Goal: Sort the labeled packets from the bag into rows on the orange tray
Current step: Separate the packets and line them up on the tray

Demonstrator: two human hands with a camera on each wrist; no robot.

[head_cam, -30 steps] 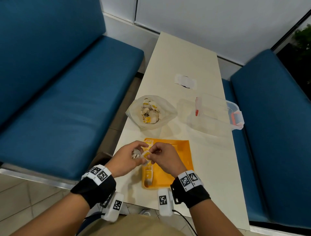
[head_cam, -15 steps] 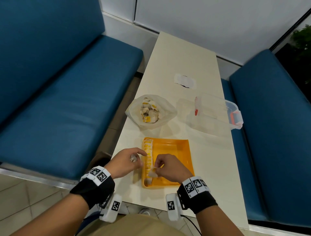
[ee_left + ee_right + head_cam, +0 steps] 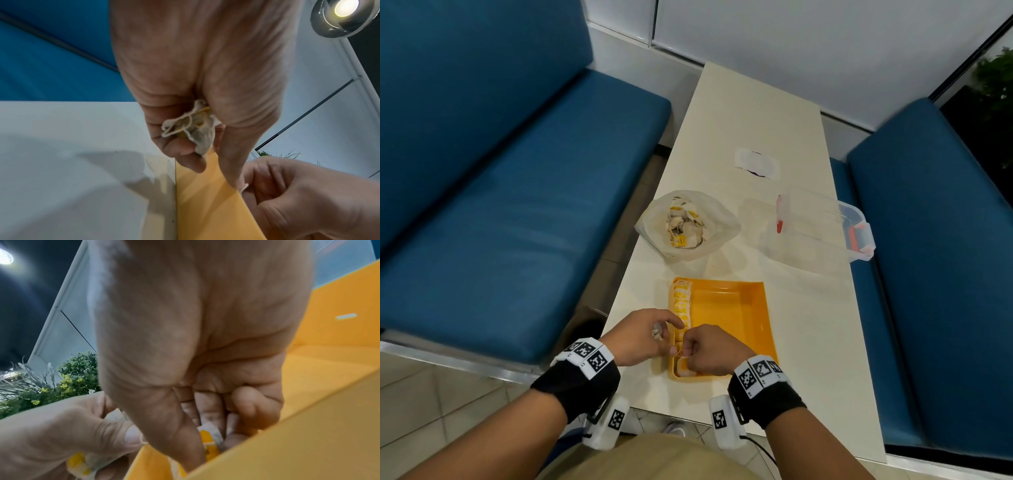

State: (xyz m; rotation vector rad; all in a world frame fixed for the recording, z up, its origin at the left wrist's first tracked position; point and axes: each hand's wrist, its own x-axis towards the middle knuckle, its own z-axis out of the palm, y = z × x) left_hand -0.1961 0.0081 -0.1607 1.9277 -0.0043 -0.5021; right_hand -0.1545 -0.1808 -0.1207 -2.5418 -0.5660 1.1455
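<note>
An orange tray (image 3: pixel 736 315) lies near the table's front edge, with a row of yellow-labeled packets (image 3: pixel 681 301) along its left wall. My left hand (image 3: pixel 654 334) hovers at the tray's left rim and grips a small bunch of packets (image 3: pixel 192 128) in its curled fingers. My right hand (image 3: pixel 688 353) is inside the tray at the near end of the row, its fingers pinching one packet (image 3: pixel 208 439) down among the others. The clear plastic bag (image 3: pixel 688 224) with more packets sits beyond the tray.
A clear lidded plastic box (image 3: pixel 822 226) with red latches stands to the right of the bag. A white wrapper (image 3: pixel 756 163) lies farther back. Blue bench seats (image 3: pixel 517 205) flank the narrow cream table (image 3: pixel 808 342).
My right hand has moved from my left hand down into the near left corner of the tray, carrying one packet. My left hand dropped slightly toward the tray rim, still holding its bunch.
</note>
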